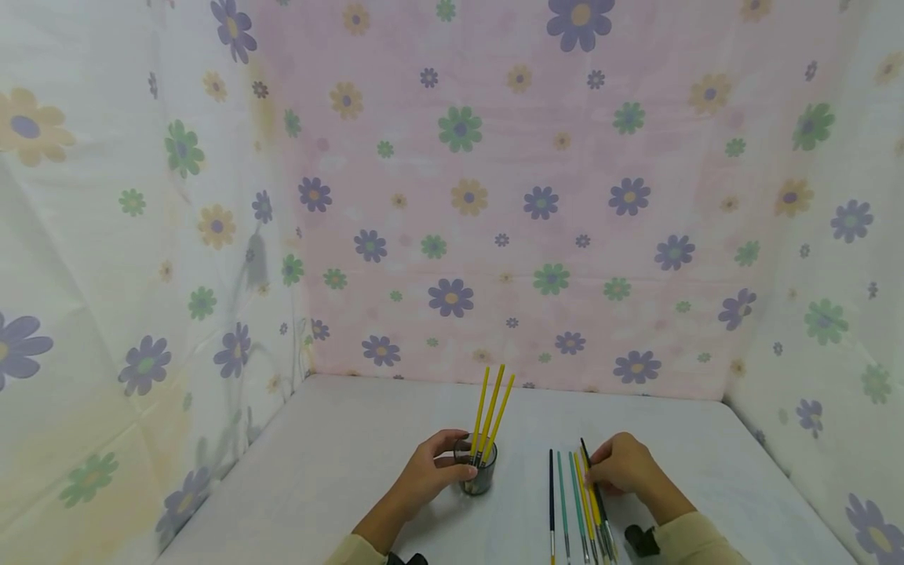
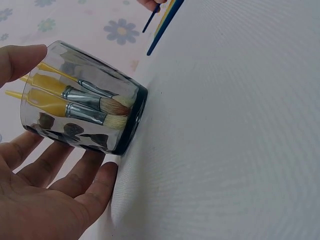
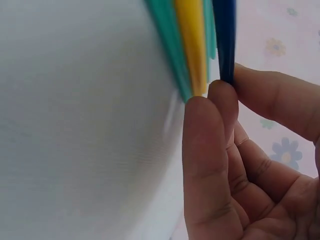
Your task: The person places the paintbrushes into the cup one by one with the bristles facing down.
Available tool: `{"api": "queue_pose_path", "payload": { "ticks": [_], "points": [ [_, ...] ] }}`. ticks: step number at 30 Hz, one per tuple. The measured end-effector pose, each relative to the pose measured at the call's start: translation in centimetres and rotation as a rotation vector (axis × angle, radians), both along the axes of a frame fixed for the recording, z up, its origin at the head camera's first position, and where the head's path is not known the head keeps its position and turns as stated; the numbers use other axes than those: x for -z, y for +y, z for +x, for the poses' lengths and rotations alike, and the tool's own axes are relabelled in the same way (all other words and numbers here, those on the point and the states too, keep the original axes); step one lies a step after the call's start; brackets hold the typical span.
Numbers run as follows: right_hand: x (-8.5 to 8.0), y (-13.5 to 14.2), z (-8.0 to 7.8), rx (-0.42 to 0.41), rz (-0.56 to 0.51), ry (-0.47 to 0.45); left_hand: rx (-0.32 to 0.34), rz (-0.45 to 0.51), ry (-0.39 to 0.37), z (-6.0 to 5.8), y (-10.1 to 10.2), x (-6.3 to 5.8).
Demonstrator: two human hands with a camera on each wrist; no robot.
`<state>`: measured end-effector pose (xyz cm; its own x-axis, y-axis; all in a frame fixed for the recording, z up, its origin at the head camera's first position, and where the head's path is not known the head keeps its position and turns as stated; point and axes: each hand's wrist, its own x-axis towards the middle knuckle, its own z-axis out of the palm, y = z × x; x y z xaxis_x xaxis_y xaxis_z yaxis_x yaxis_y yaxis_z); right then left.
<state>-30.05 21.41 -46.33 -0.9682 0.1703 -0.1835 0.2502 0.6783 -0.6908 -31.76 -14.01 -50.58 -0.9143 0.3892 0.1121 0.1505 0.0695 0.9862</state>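
My left hand (image 1: 432,471) grips a clear drinking glass (image 1: 477,485) on the white table, fingers and thumb round its sides. In it stand three yellow-handled paintbrushes (image 1: 491,412), handles up; the left wrist view shows their bristles (image 2: 116,121) at the bottom. To the right lies a row of paintbrushes with black, teal (image 1: 563,490) and yellow handles. At the row's right end, my right hand (image 1: 625,468) pinches a dark blue-handled paintbrush (image 3: 228,40) between thumb and fingertip. Teal (image 3: 167,45) and yellow handles lie right beside those fingers.
The white table (image 1: 353,416) is enclosed by flower-printed cloth at the back (image 1: 494,165), left and right. A black object (image 1: 641,540) sits at the right wrist, and another dark one (image 1: 408,559) by the left sleeve.
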Motion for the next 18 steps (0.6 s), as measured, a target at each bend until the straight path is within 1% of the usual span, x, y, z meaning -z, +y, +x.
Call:
{"api": "queue_pose_path", "payload": {
  "ticks": [8,13,18],
  "points": [
    [-1.1,-0.2,-0.2,0.018,-0.085,0.007,-0.001,0.011,-0.006,0.1,-0.1,0.0],
    [-1.6,-0.3,-0.2,0.008,-0.132,0.083,0.002,0.02,-0.012,0.1,-0.1,0.0],
    [-2.5,-0.4,-0.2,-0.016,-0.216,0.145,0.0,0.007,-0.007,0.1,-0.1,-0.1]
  ]
}}
